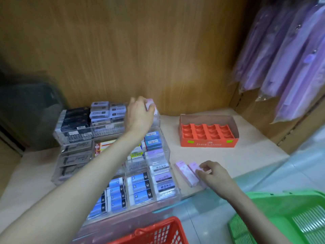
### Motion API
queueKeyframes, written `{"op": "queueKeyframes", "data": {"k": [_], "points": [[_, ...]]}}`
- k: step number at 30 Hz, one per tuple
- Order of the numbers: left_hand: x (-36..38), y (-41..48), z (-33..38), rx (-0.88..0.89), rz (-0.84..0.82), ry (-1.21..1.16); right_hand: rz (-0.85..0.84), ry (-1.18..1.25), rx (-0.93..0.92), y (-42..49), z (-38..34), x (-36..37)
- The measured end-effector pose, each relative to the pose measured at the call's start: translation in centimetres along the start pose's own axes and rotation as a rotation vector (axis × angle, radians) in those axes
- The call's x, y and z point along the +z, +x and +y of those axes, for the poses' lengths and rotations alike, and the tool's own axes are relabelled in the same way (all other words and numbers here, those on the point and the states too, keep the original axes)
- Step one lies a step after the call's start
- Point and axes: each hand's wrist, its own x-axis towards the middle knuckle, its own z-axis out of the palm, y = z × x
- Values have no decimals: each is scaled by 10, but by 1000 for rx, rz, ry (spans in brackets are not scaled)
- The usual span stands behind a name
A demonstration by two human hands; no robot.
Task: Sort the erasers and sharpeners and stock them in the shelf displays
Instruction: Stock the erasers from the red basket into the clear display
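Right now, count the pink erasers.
3 pink erasers: one in the left hand at the back display; two on the shelf, one under the right hand. Others possibly hidden.

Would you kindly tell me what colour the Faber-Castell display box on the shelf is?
The Faber-Castell display box is orange-red; head view.

Even, soft light w/ faint shadows; slight motion blur overall, wide-angle warp at edges.

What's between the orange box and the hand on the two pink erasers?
Nothing. In the head view, the shelf is bare between the orange box and the right hand on the pink erasers.
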Motion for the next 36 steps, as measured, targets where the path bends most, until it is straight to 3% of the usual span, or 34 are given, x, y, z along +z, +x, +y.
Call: {"op": "queueKeyframes", "data": {"k": [3,7,9,12,16,19,24,29,33,36], "points": [[0,-71,7,170,-82,-163,-37,-148,23,-6,10,7],[37,-136,4,161,-391,-222,76,-186,18,-4,24,16],[57,-148,7,163,-527,-144,156,-141,34,-4,29,14],[80,-148,11,234,-642,209,257,-108,64,-6,39,9],[100,-139,10,226,-625,608,307,-4,72,-10,49,4],[108,-139,10,276,-609,716,325,60,62,-13,47,4],[87,-135,14,254,-598,415,378,167,-25,-17,26,-12],[26,-111,13,347,-502,91,375,244,-179,-17,-30,-31],[-23,-67,3,368,-361,-2,350,306,-292,-7,-77,-29],[-48,-19,-12,360,-301,63,377,317,-310,7,-105,-25]]}}
